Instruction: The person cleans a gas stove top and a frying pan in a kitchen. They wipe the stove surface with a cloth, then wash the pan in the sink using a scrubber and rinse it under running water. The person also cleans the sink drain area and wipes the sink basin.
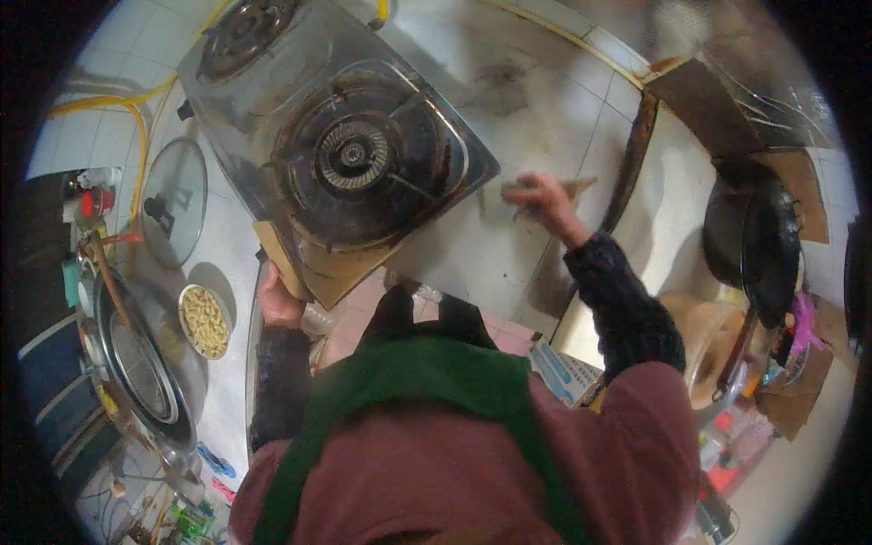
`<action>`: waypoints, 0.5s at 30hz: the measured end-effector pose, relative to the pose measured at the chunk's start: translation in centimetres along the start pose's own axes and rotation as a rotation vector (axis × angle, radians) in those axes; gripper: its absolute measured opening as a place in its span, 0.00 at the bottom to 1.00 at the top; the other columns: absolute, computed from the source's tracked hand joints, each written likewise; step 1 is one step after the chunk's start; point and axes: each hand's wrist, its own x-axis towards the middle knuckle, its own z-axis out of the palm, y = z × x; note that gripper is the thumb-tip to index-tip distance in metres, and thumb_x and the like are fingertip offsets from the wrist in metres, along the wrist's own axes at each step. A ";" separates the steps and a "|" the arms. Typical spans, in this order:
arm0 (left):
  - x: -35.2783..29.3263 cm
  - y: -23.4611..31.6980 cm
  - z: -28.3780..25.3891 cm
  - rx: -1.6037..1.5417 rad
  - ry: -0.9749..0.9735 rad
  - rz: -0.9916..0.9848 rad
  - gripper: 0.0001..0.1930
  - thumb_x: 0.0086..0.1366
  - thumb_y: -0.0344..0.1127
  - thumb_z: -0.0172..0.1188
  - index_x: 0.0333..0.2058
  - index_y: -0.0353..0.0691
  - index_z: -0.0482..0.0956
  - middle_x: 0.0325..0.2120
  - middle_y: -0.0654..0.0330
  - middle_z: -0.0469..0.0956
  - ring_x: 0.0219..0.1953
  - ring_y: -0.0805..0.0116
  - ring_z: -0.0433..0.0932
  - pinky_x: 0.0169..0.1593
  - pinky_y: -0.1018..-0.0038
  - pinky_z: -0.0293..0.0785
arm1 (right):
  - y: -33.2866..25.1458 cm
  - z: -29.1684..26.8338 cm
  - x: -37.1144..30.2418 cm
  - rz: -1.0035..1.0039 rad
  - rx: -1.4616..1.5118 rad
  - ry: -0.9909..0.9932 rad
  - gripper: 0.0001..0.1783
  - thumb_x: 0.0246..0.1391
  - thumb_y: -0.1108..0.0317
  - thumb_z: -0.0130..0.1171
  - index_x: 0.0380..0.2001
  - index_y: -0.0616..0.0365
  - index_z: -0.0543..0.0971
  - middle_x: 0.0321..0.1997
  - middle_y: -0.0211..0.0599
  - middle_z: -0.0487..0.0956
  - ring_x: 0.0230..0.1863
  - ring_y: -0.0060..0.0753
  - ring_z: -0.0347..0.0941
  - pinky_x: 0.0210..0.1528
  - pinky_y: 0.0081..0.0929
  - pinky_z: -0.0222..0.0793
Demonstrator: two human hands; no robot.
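Note:
A gas stove (400, 173) with a black, grimy burner sits at an angle on the white tiled counter (472, 245). Folded brown cardboard (341, 272) lies along its near edge. My left hand (280, 300) grips the cardboard at the stove's near left corner, its fingertips partly hidden. Right of the stove, my right hand (545, 204) is low over the stained counter, fingers bent together. Something small and dark shows at its fingertips, too blurred to name. A brown, pointed scrap (579, 186) sticks out beside that hand.
On the left are a glass lid (174, 204), a bowl of pale cut food (205, 322) and a large round pan (141, 350). A yellow gas hose (141, 163) runs behind them. At the right stands a black wok (767, 245) near a wooden board (699, 336).

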 end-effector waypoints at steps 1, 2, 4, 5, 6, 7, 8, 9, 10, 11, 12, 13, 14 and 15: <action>0.0 0.0 0.0 -0.011 0.005 -0.002 0.25 0.68 0.47 0.47 0.59 0.42 0.64 0.57 0.58 0.68 0.58 0.54 0.66 0.60 0.57 0.61 | -1.5 0.3 -2.0 0.219 0.261 -0.089 0.11 0.53 0.68 0.55 0.37 0.58 0.82 0.42 0.35 0.76 0.44 0.34 0.70 0.47 0.31 0.65; 0.0 0.0 -0.1 -0.022 0.011 -0.004 0.25 0.68 0.47 0.47 0.59 0.42 0.64 0.56 0.58 0.68 0.58 0.54 0.65 0.60 0.57 0.61 | -2.6 0.8 -3.9 0.511 0.621 -0.107 0.11 0.52 0.70 0.53 0.36 0.58 0.82 0.41 0.35 0.76 0.44 0.35 0.70 0.48 0.32 0.65; 0.2 -0.1 -0.4 -0.034 -0.031 -0.006 0.25 0.68 0.47 0.47 0.59 0.42 0.64 0.56 0.58 0.68 0.58 0.54 0.66 0.60 0.57 0.61 | -4.0 1.6 -7.0 0.521 0.578 -0.161 0.10 0.53 0.69 0.51 0.34 0.59 0.81 0.39 0.37 0.77 0.44 0.36 0.71 0.50 0.32 0.65; 0.2 -0.2 -0.6 -0.038 -0.051 0.005 0.25 0.68 0.47 0.47 0.59 0.42 0.64 0.56 0.58 0.68 0.57 0.54 0.66 0.60 0.57 0.61 | -4.3 1.7 -8.1 0.352 0.319 -0.223 0.11 0.55 0.67 0.50 0.31 0.61 0.80 0.39 0.38 0.77 0.45 0.36 0.71 0.50 0.32 0.65; 0.3 -0.2 -0.8 -0.084 -0.079 -0.012 0.25 0.68 0.47 0.47 0.59 0.42 0.64 0.56 0.58 0.68 0.57 0.55 0.67 0.60 0.57 0.61 | -3.8 1.1 -8.4 0.475 0.720 -0.236 0.11 0.53 0.67 0.50 0.30 0.62 0.79 0.38 0.39 0.77 0.45 0.36 0.72 0.50 0.32 0.65; 0.5 -0.3 -1.0 -0.162 -0.187 -0.035 0.25 0.67 0.46 0.47 0.59 0.42 0.65 0.56 0.58 0.69 0.57 0.55 0.67 0.60 0.57 0.61 | -3.2 0.6 -8.3 0.617 0.944 -0.191 0.11 0.51 0.67 0.50 0.29 0.63 0.78 0.37 0.40 0.77 0.46 0.37 0.72 0.50 0.33 0.65; 0.6 -0.4 -1.2 -0.143 -0.103 -0.042 0.24 0.67 0.45 0.48 0.59 0.41 0.66 0.56 0.58 0.68 0.57 0.55 0.67 0.61 0.58 0.60 | -1.9 -0.6 -7.2 0.643 1.046 -0.166 0.11 0.49 0.68 0.50 0.29 0.64 0.78 0.38 0.40 0.77 0.46 0.37 0.72 0.50 0.33 0.65; 0.6 -0.4 -1.4 -0.083 -0.053 -0.046 0.26 0.66 0.47 0.49 0.59 0.42 0.65 0.56 0.59 0.69 0.57 0.56 0.67 0.60 0.59 0.60 | -0.7 -1.6 -5.8 0.722 1.100 -0.162 0.11 0.47 0.69 0.51 0.30 0.65 0.78 0.39 0.40 0.78 0.47 0.37 0.72 0.50 0.34 0.65; 0.7 -0.4 -1.4 -0.046 -0.064 -0.048 0.27 0.65 0.49 0.50 0.59 0.42 0.64 0.56 0.60 0.69 0.57 0.57 0.67 0.60 0.59 0.61 | 0.8 -3.2 -3.9 0.472 0.906 -0.054 0.15 0.53 0.65 0.47 0.32 0.64 0.78 0.38 0.39 0.76 0.45 0.37 0.72 0.48 0.31 0.66; 0.7 -0.4 -1.5 -0.060 -0.131 -0.055 0.29 0.64 0.51 0.52 0.60 0.43 0.64 0.56 0.60 0.69 0.57 0.57 0.67 0.60 0.60 0.61 | 2.5 -4.9 -1.8 0.244 0.653 0.029 0.19 0.58 0.60 0.43 0.34 0.64 0.79 0.38 0.38 0.75 0.44 0.37 0.72 0.46 0.29 0.67; 0.7 -0.3 -1.4 -0.068 -0.035 -0.039 0.27 0.65 0.47 0.50 0.59 0.41 0.65 0.57 0.59 0.68 0.58 0.56 0.66 0.62 0.61 0.58 | 4.5 -7.0 1.0 0.103 0.156 -0.119 0.13 0.50 0.70 0.47 0.35 0.61 0.80 0.41 0.37 0.76 0.42 0.34 0.72 0.47 0.27 0.67; 0.7 -0.3 -1.3 -0.050 -0.048 -0.027 0.27 0.64 0.47 0.51 0.59 0.41 0.65 0.57 0.59 0.68 0.58 0.56 0.66 0.62 0.61 0.58 | 5.9 -7.6 3.2 0.155 -0.105 -0.017 0.18 0.42 0.76 0.51 0.39 0.57 0.80 0.44 0.38 0.77 0.43 0.36 0.73 0.48 0.27 0.68; 0.6 -0.1 -1.2 -0.042 -0.056 -0.034 0.28 0.64 0.48 0.51 0.59 0.41 0.64 0.57 0.59 0.68 0.59 0.56 0.65 0.62 0.61 0.58 | 7.1 -7.9 4.8 0.279 -0.152 -0.006 0.21 0.44 0.76 0.52 0.45 0.55 0.78 0.50 0.40 0.75 0.49 0.40 0.71 0.51 0.30 0.67; 0.6 -0.1 -1.0 -0.038 -0.066 -0.040 0.28 0.64 0.48 0.51 0.60 0.41 0.64 0.58 0.59 0.67 0.59 0.56 0.65 0.62 0.61 0.58 | 8.2 -8.1 6.3 0.359 -0.236 -0.078 0.24 0.46 0.75 0.54 0.51 0.52 0.76 0.55 0.41 0.74 0.56 0.45 0.70 0.55 0.33 0.66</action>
